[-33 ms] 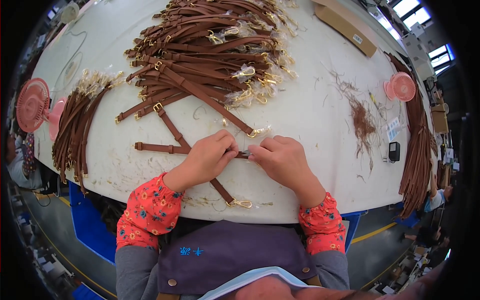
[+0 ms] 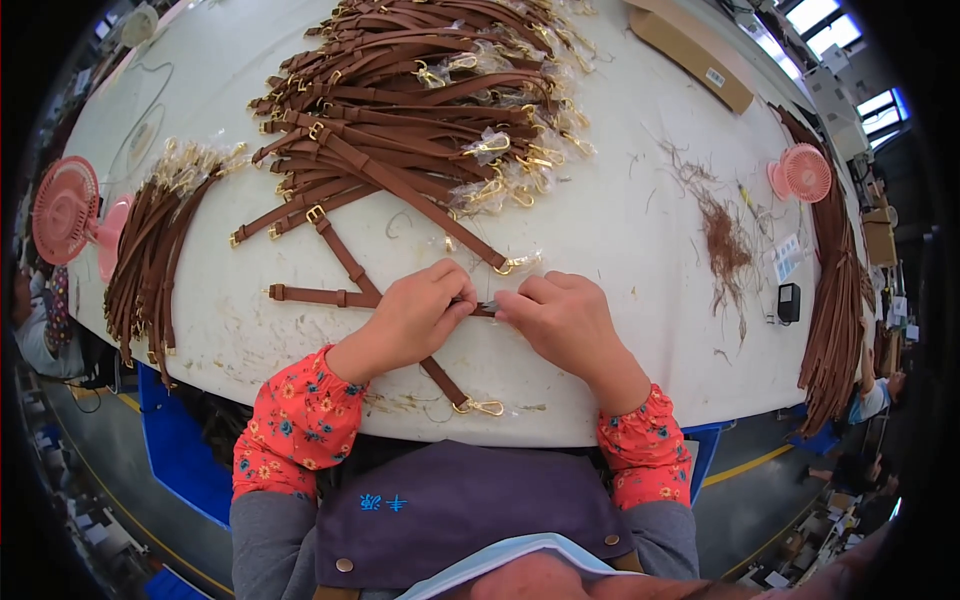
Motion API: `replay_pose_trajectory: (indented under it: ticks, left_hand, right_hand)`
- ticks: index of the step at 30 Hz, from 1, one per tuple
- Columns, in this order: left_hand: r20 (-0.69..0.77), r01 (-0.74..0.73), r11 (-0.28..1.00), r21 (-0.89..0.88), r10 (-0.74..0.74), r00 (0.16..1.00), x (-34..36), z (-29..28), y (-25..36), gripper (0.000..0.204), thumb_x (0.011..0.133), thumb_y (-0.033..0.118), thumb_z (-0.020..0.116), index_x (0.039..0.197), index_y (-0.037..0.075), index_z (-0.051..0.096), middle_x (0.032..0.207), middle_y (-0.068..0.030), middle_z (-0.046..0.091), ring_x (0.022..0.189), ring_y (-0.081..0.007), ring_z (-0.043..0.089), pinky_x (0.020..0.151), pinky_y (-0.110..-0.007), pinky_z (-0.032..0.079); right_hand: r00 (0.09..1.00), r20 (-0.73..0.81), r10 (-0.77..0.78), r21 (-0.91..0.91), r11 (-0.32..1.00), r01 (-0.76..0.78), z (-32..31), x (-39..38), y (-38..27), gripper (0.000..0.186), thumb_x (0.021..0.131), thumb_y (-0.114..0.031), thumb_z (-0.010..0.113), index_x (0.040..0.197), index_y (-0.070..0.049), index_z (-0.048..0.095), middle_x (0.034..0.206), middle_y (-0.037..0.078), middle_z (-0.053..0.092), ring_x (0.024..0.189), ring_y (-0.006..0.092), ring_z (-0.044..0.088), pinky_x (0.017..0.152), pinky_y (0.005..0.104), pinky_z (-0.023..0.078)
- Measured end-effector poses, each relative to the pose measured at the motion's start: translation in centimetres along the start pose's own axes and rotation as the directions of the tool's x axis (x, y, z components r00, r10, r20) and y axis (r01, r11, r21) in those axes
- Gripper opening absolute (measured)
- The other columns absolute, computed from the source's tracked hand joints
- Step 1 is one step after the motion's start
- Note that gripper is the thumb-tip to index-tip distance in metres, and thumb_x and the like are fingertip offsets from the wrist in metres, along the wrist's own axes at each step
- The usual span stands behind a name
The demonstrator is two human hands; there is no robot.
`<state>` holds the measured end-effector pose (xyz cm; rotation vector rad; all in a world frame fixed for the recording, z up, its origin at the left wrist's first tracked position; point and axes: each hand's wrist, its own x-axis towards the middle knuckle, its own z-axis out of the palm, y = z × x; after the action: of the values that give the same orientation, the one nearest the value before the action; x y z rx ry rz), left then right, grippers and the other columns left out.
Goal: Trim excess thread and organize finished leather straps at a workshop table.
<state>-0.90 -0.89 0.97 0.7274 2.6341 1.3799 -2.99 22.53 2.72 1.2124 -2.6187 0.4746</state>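
Note:
My left hand (image 2: 420,312) is closed in a pinch on a brown leather strap (image 2: 318,296), whose far part runs out to the left across the table. Facing it, my right hand (image 2: 565,322) is closed with its fingertips at the strap's right end. A small grey metallic piece (image 2: 491,306) shows at those fingertips; most of it is hidden, so its kind is unclear. Another strap (image 2: 343,252) with a gold buckle crosses beneath the held one and passes under my left hand. Its gold snap hook (image 2: 482,407) lies near the table's front edge.
A large pile of brown straps (image 2: 400,130) lies ahead, its hooks in clear plastic. Bundled straps (image 2: 158,260) lie left, longer strips (image 2: 832,300) right. Pink fans (image 2: 66,210) stand at both sides. Thread scraps (image 2: 725,240), a black adapter (image 2: 789,303) and a cardboard box (image 2: 695,55) are on the right.

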Motion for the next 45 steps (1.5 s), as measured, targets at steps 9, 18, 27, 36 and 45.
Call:
replay_pose_trajectory:
  ticks: [9,18,27,36,45]
  left_hand:
    - [-0.016,0.014,1.0,0.007,-0.014,1.0,0.0,0.6,0.1,0.009,0.089,0.001,0.064,0.095,0.003,0.058,0.1,-0.0105,0.061,0.08,-0.029,0.065,0.07,-0.035,0.052]
    - [-0.042,0.039,0.999,0.019,-0.038,0.998,0.3,1.2,0.3,0.008,0.09,0.003,0.063,0.095,0.004,0.057,0.1,-0.0098,0.062,0.081,-0.0308,0.065,0.07,-0.038,0.051]
    - [-0.055,0.034,0.999,0.013,-0.034,0.998,0.4,1.5,0.3,0.009,0.09,0.002,0.064,0.096,0.004,0.057,0.1,-0.0096,0.063,0.079,-0.0308,0.064,0.068,-0.037,0.05]
    - [-0.063,0.027,1.0,-0.001,-0.027,0.998,0.5,1.5,0.2,0.011,0.09,0.001,0.063,0.098,0.004,0.057,0.099,-0.0101,0.062,0.078,-0.0308,0.064,0.068,-0.037,0.05]
    - [-0.561,0.066,0.997,0.04,-0.033,0.827,1.3,-0.9,-0.3,0.014,0.089,0.006,0.067,0.101,0.009,0.061,0.107,-0.0078,0.058,0.088,-0.0275,0.06,0.075,-0.036,0.048]
  right_hand:
    - [0.999,-0.014,-0.036,-0.036,0.999,0.035,0.5,0.1,0.1,0.009,0.078,-0.016,0.069,0.083,-0.019,0.061,0.067,-0.002,0.047,0.063,0.0162,0.054,0.055,0.0323,0.046]
    - [1.0,-0.018,-0.016,0.026,1.0,0.016,0.7,0.1,0.3,0.007,0.078,-0.019,0.07,0.079,-0.019,0.063,0.067,-0.002,0.051,0.063,0.0168,0.056,0.056,0.0327,0.047]
    - [0.996,0.016,0.087,0.224,0.971,-0.088,1.1,0.1,0.8,0.01,0.084,-0.025,0.075,0.083,-0.018,0.067,0.069,-0.002,0.058,0.067,0.0209,0.063,0.057,0.0359,0.05]
    - [0.995,0.077,0.07,0.184,0.979,-0.083,0.5,0.4,0.5,0.01,0.086,-0.025,0.073,0.084,-0.018,0.067,0.071,-0.001,0.059,0.069,0.0215,0.063,0.057,0.0371,0.05]
    - [0.951,0.149,0.269,0.456,0.835,-0.308,-0.3,-0.2,0.7,0.023,0.085,-0.028,0.075,0.101,-0.015,0.066,0.087,0.002,0.067,0.075,0.0215,0.068,0.062,0.0352,0.052]
